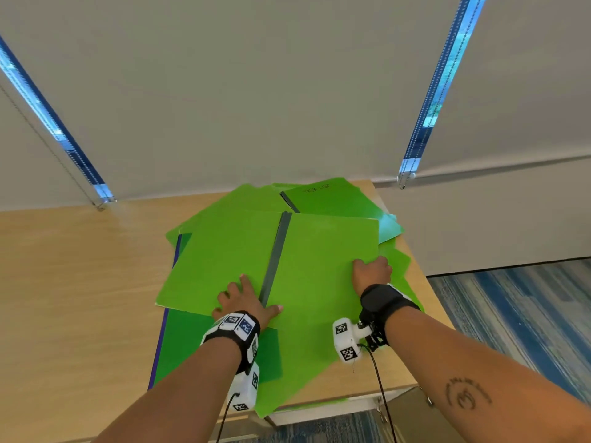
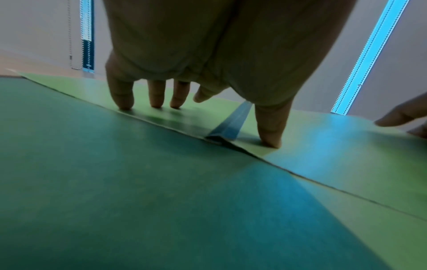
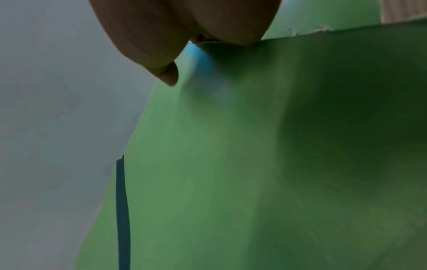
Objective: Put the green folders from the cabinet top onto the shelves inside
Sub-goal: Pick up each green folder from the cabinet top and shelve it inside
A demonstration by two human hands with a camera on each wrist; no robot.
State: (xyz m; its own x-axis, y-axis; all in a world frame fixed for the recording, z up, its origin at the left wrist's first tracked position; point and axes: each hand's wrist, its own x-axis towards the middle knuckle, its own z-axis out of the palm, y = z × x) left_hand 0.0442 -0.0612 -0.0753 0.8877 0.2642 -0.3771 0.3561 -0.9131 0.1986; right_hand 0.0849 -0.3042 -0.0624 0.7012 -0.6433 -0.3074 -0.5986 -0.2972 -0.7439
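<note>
Pressing the top green folder (image 1: 243, 251) flat with the spread left hand (image 1: 244, 302), gripping its right edge, probably pinched, with the right hand (image 1: 371, 271), atop the counter (image 1: 64, 282) pile; thin, bendy, slippery.

My right hand (image 1: 371, 271) covers its own fingertips where it meets the top folder (image 1: 319, 251). That folder hides most of the pile (image 1: 335, 199) beneath. The right wrist view is badly blurred, my hand cut off above.
</note>
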